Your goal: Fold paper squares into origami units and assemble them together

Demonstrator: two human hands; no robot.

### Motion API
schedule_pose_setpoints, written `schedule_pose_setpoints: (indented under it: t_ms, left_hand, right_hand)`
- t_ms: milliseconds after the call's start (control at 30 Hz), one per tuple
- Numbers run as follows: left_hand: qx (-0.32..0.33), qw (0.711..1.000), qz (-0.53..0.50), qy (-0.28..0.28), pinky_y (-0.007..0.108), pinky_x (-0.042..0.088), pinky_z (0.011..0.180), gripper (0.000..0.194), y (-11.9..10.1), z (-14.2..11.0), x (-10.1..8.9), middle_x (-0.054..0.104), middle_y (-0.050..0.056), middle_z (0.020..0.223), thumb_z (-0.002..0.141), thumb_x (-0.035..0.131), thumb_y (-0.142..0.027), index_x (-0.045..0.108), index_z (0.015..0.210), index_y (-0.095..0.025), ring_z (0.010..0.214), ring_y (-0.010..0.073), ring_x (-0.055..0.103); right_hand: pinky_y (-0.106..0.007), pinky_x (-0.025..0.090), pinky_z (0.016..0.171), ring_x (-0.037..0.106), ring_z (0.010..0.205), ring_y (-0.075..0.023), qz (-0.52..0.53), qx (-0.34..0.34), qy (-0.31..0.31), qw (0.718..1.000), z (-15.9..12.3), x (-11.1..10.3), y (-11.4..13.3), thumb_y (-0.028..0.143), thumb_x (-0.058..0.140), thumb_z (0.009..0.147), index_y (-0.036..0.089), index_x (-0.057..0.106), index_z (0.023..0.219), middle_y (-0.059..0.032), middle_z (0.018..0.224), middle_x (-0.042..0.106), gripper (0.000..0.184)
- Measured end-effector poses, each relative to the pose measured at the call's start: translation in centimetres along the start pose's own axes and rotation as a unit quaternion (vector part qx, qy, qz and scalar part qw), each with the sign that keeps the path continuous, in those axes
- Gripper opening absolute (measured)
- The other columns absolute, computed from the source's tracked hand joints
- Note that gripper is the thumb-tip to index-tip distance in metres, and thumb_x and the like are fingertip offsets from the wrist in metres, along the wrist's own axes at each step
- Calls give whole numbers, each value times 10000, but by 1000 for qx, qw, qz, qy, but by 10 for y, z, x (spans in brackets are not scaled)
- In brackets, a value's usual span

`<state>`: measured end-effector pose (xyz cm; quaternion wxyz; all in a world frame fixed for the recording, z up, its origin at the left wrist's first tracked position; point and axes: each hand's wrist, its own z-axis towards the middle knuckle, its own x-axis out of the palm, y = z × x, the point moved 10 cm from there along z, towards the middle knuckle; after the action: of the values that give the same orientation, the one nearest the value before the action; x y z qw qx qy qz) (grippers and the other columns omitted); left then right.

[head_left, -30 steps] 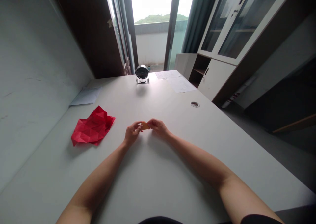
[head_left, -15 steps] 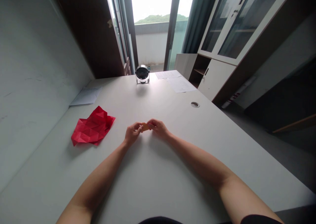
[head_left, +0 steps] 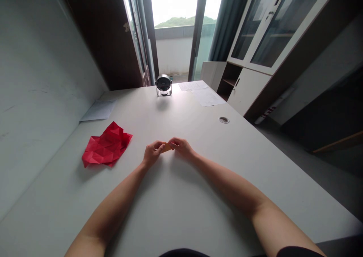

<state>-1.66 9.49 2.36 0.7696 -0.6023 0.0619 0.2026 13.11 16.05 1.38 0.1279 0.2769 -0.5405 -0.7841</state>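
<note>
Between my two hands is a small piece of orange paper [head_left: 166, 147], held just over the white table [head_left: 181, 200]. My left hand [head_left: 153, 152] pinches its left side between thumb and fingers. At the opposite side, my right hand [head_left: 180, 146] has its fingers closed on the paper's upper right edge. My fingers cover much of the piece, so its full shape and any folds are hidden. A creased sheet of red paper [head_left: 106, 145] lies on the table, left of my left hand.
A round black device on a silver stand [head_left: 163, 85] sits near the table's far edge. White sheets [head_left: 208, 97] lie at the back right, more papers [head_left: 99, 110] at the back left by the wall. A cable hole [head_left: 224, 119] is at the right. Cabinets [head_left: 252, 89] stand beyond.
The fingers of both hands have shifted slightly on the orange paper, and a little more of its lower edge shows. The red paper has stayed in place.
</note>
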Motion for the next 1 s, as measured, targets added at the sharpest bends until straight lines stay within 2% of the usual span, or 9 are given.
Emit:
schedule_pose_setpoints:
  t_ms: [200,400,767,1000]
  left_hand:
    - [4,1000,20,8,267,500,692,293,-3,1,0,747,34,852,896,627,-467,749,939,-204,757,181,664]
    - [-10,1000,-3,-8,260,512,676,306,-2,1,-4,734,36,839,888,635,-471,739,937,-187,742,175,657]
    - [-4,1000,29,8,260,459,675,337,-2,0,0,729,35,799,905,601,-487,742,907,-181,737,175,640]
    - [12,997,78,-19,263,441,665,321,-8,1,-7,718,43,802,907,597,-469,756,888,-191,718,169,615]
  right_hand:
    - [-236,374,603,507,607,-121,-13,-10,2,1000,0,0,4,374,602,899,188,710,924,10,665,624,216]
    - [-241,419,638,543,632,-122,-15,-21,16,1000,-2,3,8,362,622,891,196,700,1004,4,730,653,215]
    - [-245,416,637,551,612,-130,-43,-17,17,999,-2,3,10,346,602,920,195,712,957,7,671,634,191]
    - [-248,426,642,566,610,-133,-43,-25,14,999,-3,2,13,451,602,944,202,708,995,10,679,628,275]
